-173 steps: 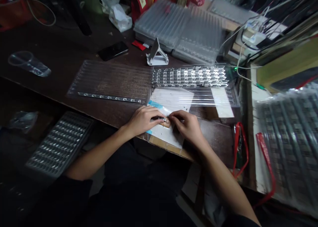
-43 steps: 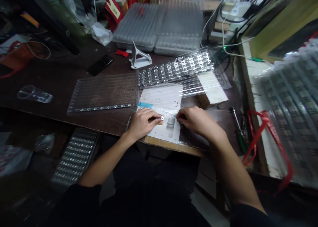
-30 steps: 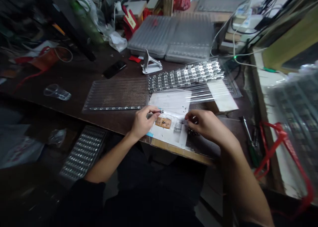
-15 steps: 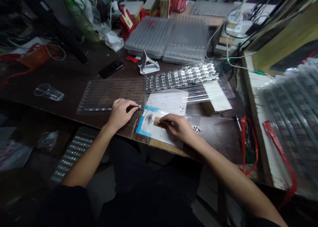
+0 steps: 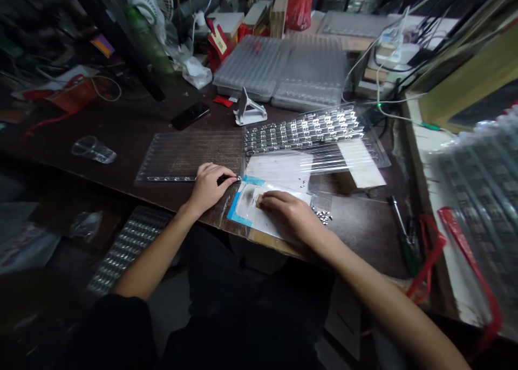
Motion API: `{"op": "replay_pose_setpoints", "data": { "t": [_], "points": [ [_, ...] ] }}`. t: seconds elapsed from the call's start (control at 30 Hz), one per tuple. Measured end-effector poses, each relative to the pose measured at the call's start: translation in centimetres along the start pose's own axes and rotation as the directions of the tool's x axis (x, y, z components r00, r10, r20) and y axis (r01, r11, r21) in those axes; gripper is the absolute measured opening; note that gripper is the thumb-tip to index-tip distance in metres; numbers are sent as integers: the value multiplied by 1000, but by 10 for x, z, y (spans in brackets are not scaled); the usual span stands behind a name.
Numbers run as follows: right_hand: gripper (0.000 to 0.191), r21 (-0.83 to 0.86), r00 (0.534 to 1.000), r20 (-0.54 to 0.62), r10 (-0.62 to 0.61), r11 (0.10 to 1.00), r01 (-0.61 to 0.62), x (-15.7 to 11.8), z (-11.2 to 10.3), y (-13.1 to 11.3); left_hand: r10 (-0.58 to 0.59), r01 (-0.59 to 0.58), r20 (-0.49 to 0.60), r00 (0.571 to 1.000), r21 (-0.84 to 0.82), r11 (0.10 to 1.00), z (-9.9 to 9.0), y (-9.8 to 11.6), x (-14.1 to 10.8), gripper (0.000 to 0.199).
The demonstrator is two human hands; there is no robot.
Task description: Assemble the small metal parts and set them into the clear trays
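My left hand (image 5: 209,187) rests on a transparent plastic tray (image 5: 190,155), gripping a slim dark tool (image 5: 226,179) with a shiny tip. The tip is close to the end of a row of small metal parts (image 5: 170,178) lying in the tray. My right hand (image 5: 288,214) presses on a white sheet edged with blue tape (image 5: 246,211). Its fingertips cover a small tan pad (image 5: 259,199), mostly hidden. Whether those fingers hold anything cannot be seen.
Beyond the hands lies a transparent tray packed with rows of shiny metal parts (image 5: 303,130). Loose metal parts (image 5: 322,216) sit right of the sheet. A green-handled screwdriver (image 5: 409,254) and red strap (image 5: 427,257) lie right; stacked plastic trays (image 5: 279,70) stand behind.
My left hand has moved left from the sheet to the tray's metal row. My right hand has moved from the sheet's right side onto the tan pad. A dark smudge now shows on the sheet.
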State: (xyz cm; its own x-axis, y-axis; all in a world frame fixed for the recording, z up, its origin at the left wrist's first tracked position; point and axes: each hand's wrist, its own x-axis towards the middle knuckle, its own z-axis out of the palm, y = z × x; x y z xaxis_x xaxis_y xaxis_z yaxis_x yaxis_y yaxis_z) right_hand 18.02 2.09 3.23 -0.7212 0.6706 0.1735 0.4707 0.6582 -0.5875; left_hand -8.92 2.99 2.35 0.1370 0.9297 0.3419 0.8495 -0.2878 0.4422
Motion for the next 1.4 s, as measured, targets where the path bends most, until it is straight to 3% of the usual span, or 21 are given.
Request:
{"op": "replay_pose_setpoints", "data": {
  "t": [0.13, 0.27, 0.37, 0.53, 0.73, 0.87, 1.0, 1.1, 1.27, 1.4],
  "points": [
    [23, 27, 986, -90, 139, 990, -137, -6, -27, 14, -2, 1, 29, 1000, 39, 999, -7, -5, -1, 12],
    [16, -89, 956, -16, 294, 952, -294, -21, -60, 23, 6, -11, 67, 998, 83, 996, -14, -8, 0, 12],
    [15, -185, 916, 51, 398, 905, -383, -27, -67, 27, 25, -34, 86, 996, 105, 994, -14, -8, 2, 11],
    [9, -223, 907, 122, 403, 902, -371, -25, -56, 29, 22, -40, 109, 994, 168, 985, -18, -9, 3, 10],
    [10, -134, 925, 110, 364, 927, -349, -24, -57, 24, 40, -76, 189, 981, 186, 980, -33, 1, 24, 9],
    [16, 20, 959, 76, 272, 961, -275, -18, -53, 18, 58, -77, 119, 991, 155, 985, -9, 15, 52, 14],
    [18, 185, 977, 31, 209, 960, -211, -7, -35, 13, 39, -43, 26, 999, 165, 985, 24, 18, 76, 12],
    [14, 224, 983, -44, 176, 961, -163, -1, -21, 12, 28, -29, 5, 1000, 150, 988, 34, 16, 84, 5],
    [17, 219, 956, -104, 274, 944, -247, 3, -8, 13, 3, -2, -47, 999, 34, 999, 19, 20, 75, 7],
    [16, 237, 947, -103, 303, 933, -272, 3, -5, 10, -19, 17, -4, 1000, -225, 974, 10, 41, 35, 8]
  ]
}}
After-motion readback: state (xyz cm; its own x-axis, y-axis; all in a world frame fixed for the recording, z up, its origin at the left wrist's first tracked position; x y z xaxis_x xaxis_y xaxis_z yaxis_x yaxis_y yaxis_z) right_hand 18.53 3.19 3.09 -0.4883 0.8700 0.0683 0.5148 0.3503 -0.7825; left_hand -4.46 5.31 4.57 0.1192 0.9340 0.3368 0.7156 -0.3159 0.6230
